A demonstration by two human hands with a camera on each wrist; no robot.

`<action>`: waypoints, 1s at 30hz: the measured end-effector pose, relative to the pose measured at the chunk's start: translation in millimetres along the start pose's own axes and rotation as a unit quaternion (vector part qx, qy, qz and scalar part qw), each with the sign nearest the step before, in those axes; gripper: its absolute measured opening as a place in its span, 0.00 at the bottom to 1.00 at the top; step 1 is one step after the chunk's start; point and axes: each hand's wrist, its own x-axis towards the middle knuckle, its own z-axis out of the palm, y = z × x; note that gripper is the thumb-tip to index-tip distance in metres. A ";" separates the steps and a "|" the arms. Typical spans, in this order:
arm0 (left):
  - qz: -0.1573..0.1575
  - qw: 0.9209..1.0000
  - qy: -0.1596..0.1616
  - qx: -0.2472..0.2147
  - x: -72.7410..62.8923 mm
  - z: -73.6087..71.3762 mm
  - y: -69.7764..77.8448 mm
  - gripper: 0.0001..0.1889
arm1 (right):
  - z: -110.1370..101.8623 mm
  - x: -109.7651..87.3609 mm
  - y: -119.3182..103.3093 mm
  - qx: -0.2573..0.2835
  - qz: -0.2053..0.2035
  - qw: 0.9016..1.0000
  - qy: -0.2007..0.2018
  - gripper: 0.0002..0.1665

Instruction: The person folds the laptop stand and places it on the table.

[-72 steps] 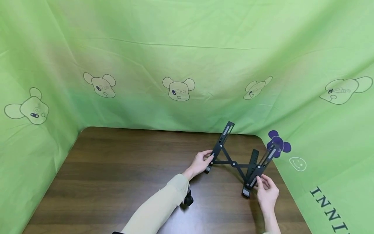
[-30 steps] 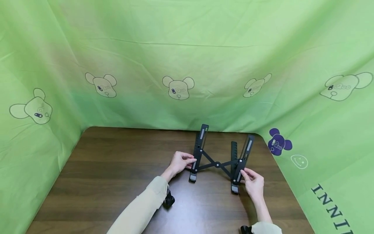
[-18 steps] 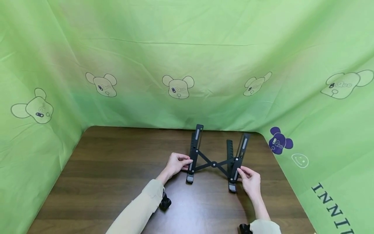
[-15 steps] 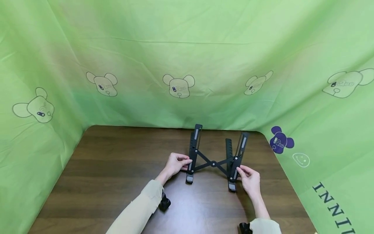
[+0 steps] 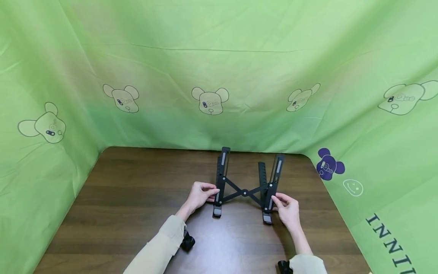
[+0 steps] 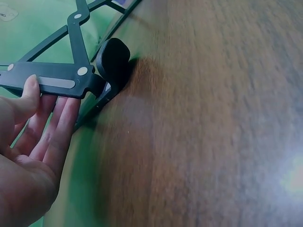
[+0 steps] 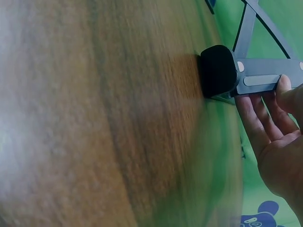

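Note:
A black folding laptop stand [image 5: 245, 193] is spread on the wooden table, its two long arms joined by crossed bars with a round centre pivot. My left hand [image 5: 199, 196] pinches the left arm near its front end, thumb on top and fingers underneath. On the other side my right hand [image 5: 288, 211] pinches the right arm the same way. In the left wrist view the thumb of the left hand [image 6: 35, 142] lies on the grey pad strip. The right wrist view shows the right hand [image 7: 279, 127] with its thumb beside a similar strip, behind the black front lip.
The brown table [image 5: 137, 182] reaches back to a green curtain [image 5: 164, 121] printed with bear heads. This cloth also hangs along the left and right sides. A black wrist camera [image 5: 187, 242] sits under the left sleeve, another [image 5: 284, 267] by the right cuff.
Both hands have carried the laptop stand leftward across the table and turned it to face more squarely forward. In the last half second it shifts slightly further left, grips unchanged.

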 end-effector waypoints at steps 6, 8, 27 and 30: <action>0.008 1.000 0.012 -0.006 -3.2 -11.0 0.4 0.12 | 8.1 2.3 -2.3 0.026 -0.022 0.999 -0.030 0.20; 0.014 1.000 0.013 -0.011 -4.4 -15.4 1.3 0.12 | 10.6 2.8 -3.6 0.044 -0.027 0.998 -0.042 0.22; -0.006 0.999 0.030 -0.044 -17.2 -54.5 0.6 0.19 | 38.8 4.8 -14.0 0.127 0.005 0.987 -0.101 0.25; -0.004 0.999 0.033 -0.039 -18.5 -56.7 0.8 0.18 | 41.9 5.6 -15.4 0.123 0.006 0.987 -0.100 0.25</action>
